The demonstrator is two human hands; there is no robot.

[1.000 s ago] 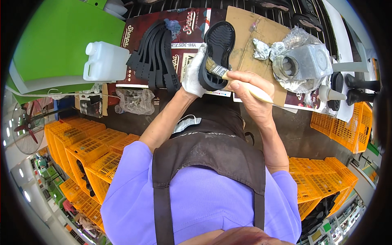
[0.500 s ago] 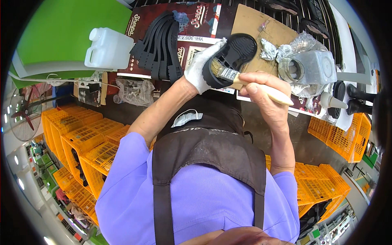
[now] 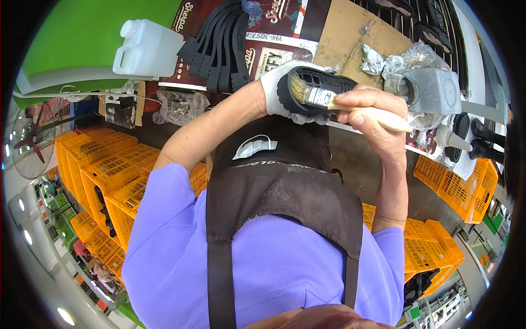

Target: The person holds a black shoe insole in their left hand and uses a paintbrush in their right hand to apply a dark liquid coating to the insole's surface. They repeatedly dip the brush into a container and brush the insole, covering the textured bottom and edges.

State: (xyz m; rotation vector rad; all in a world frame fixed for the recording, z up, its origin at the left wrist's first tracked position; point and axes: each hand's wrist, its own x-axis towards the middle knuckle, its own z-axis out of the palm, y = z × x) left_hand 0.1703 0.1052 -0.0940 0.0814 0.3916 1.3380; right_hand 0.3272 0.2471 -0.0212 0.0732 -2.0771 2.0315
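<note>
The left hand (image 3: pixel 272 88), wearing a white glove, is cradling a black shoe sole (image 3: pixel 332 82) above the near edge of the work area; its grip is curling around the sole's outside, with glove fabric showing along both long sides and the rounded end sitting against the palm. The sole is lying on a tilt, its hollow inner face turning toward the viewer and its other end pointing toward the right hand (image 3: pixel 388 137). That bare hand is pinching the pale handle of a flat paintbrush (image 3: pixel 319 97) between thumb and fingers, the handle's tail sticking out past the knuckles. The brush's bristles are resting inside the hollow, close to the rounded end, so the sole is lying just left of the right grip; whether those fingers are touching its rim, one cannot tell. Beyond the left wrist, a fanned row of black soles (image 3: pixel 222 52) is lying on dark red cardboard (image 3: pixel 280 30), and a white plastic jug (image 3: pixel 147 50) is standing to their left. Beyond the right hand, a translucent container (image 3: pixel 438 90) is lying on its side beside crumpled wrapping (image 3: pixel 373 60), which is resting on a brown cardboard sheet (image 3: pixel 348 41).
</note>
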